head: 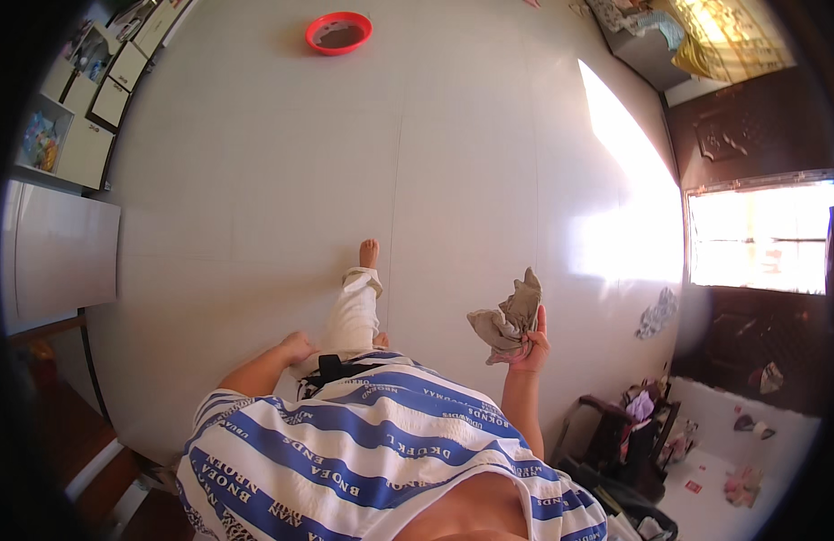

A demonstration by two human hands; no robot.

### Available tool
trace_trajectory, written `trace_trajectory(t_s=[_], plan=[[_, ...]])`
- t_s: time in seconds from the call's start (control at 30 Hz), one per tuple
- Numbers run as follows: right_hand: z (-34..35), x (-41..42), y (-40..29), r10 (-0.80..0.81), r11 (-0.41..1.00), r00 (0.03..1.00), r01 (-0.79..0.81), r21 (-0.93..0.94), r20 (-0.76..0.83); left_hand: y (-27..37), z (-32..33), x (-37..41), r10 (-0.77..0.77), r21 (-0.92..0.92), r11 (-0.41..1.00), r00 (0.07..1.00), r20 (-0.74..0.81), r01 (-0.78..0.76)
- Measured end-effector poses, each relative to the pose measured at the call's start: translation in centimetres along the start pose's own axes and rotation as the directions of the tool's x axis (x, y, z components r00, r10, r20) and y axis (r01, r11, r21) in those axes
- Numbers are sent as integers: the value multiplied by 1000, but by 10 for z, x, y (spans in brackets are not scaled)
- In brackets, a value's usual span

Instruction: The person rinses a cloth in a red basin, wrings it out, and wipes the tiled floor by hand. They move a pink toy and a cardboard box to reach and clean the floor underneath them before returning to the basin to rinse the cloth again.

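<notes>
My right hand [537,349] holds a crumpled grey-brown cloth [508,321] out to my right, above the tiled floor; part of the cloth's lower edge looks pinkish. My left hand [297,347] hangs beside my white trousers [351,314], its fingers curled, and nothing shows in it. Far ahead on the floor stands a red plastic basin [339,34] with dark, murky water in it. One bare foot [369,253] is stepped forward, and the toes of the other show just past my shirt.
White cabinets [85,152] and a white chest-like box [68,250] line the left side. At right are dark carved doors [735,135] around a bright opening. A rumpled cloth [657,313] lies near them. A dark wooden chair [593,433] with clothes stands at lower right.
</notes>
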State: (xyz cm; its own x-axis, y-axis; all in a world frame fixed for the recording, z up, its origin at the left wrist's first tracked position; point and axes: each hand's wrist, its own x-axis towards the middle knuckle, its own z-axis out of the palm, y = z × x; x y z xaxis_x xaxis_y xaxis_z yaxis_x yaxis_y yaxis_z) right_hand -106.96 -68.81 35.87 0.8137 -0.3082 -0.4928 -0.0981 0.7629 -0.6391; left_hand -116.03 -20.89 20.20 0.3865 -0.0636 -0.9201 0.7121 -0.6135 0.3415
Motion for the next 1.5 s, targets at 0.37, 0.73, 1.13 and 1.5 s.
trace_trajectory(t_s=[0.37,0.73,1.13,1.5], plan=[[190,234,-38,34,990,999,-30,-141,21,157,-104,112,361,6,931,920,-156,-364],[329,432,-63,110,968,990,-86,-237,91,292,-161,270,100,-142,976,916,-389,-167],[583,645,-38,419,837,823,-185,-515,385,497,-301,273,472,-225,839,868,-152,-496],[788,798,105,570,655,750,-170,-737,334,595,-438,346,202,-51,975,964,-174,-214]])
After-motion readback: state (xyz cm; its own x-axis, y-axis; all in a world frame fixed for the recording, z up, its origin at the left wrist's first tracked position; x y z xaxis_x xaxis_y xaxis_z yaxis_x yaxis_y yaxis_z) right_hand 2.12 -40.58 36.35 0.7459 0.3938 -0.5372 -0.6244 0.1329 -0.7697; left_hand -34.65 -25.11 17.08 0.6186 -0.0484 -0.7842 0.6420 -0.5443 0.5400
